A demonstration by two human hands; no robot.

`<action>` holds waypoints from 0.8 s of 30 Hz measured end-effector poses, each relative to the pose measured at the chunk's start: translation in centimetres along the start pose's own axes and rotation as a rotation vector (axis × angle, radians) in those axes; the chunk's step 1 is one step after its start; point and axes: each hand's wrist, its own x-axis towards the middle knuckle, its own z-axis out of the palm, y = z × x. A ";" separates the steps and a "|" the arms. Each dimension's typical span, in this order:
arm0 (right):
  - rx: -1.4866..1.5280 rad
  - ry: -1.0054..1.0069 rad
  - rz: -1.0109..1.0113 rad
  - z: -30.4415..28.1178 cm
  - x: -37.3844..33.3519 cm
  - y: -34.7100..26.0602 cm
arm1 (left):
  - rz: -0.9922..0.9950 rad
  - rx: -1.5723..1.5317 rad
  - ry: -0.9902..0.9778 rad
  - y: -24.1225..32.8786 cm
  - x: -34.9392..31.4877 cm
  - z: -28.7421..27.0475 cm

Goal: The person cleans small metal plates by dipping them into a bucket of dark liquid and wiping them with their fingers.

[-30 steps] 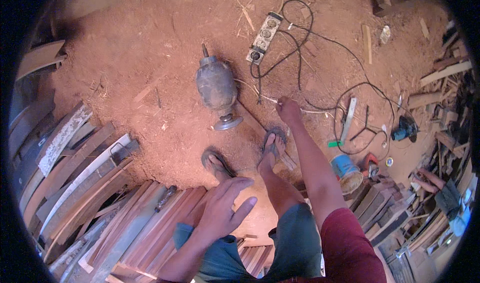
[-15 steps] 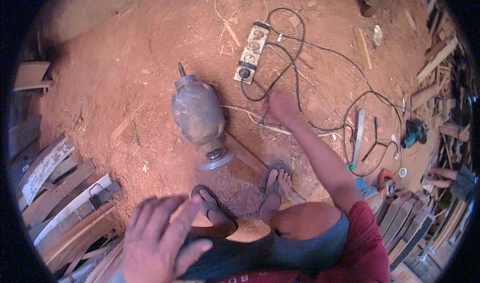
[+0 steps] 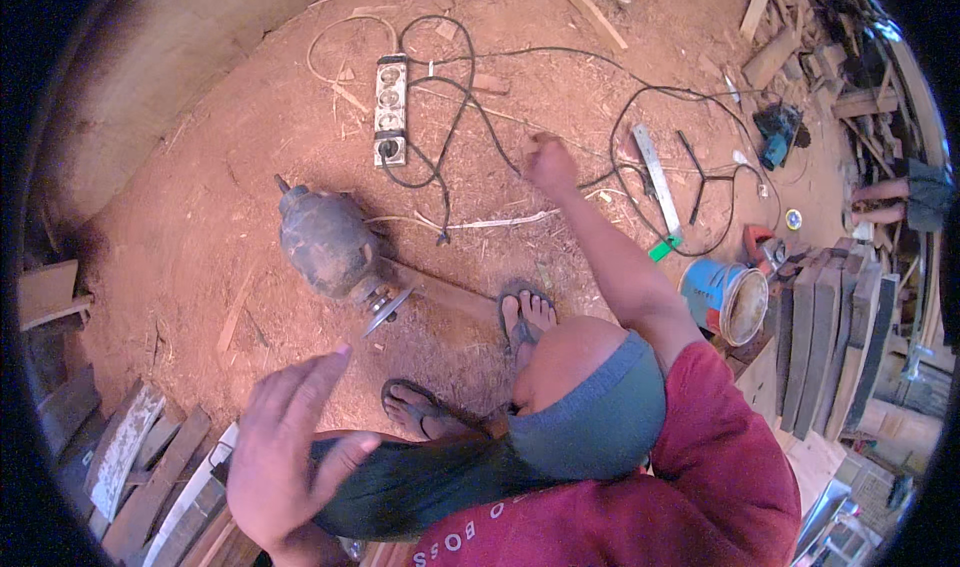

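Observation:
My left hand [image 3: 285, 442] is raised at the lower left, above my thigh, with fingers and thumb apart and nothing in it. Stretched out ahead, my right hand [image 3: 553, 167] is closed over the black cable [image 3: 497, 139]; whether its fingers grip the cable or something small cannot be made out. To the left of it, a white power strip [image 3: 391, 112] lies on the ground with a black plug in its near end. A worn grey motor [image 3: 330, 242] with a shaft and a round metal disc [image 3: 390, 310] lies on its side ahead of my feet.
A steel ruler [image 3: 655, 177], a green item [image 3: 664, 248], a blue power tool [image 3: 776, 147] and a blue paint can [image 3: 725, 302] are on the right. Wood pieces [image 3: 830, 337] stack up beyond the can. More boards [image 3: 130, 437] lie at left. Another person's legs [image 3: 880, 205] show far right.
My view has turned, so the motor and power strip appear further left and the paint can shows fully. My right hand has moved rightward, away from the power strip. My left hand stays raised and open.

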 end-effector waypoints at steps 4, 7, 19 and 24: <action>0.163 -0.072 0.080 -1.3 2.0 3.3 | -0.011 -0.008 -0.128 -0.5 3.3 -0.1; 0.393 -0.025 0.140 0.4 3.7 1.0 | 0.061 0.062 -0.199 -0.8 5.7 -0.2; 0.614 -0.147 0.076 11.4 11.3 -12.6 | -0.051 -0.073 -0.270 -3.3 4.6 2.1; 1.008 -0.375 0.265 8.3 15.2 -16.2 | -0.061 -0.117 -0.225 -3.1 4.1 1.5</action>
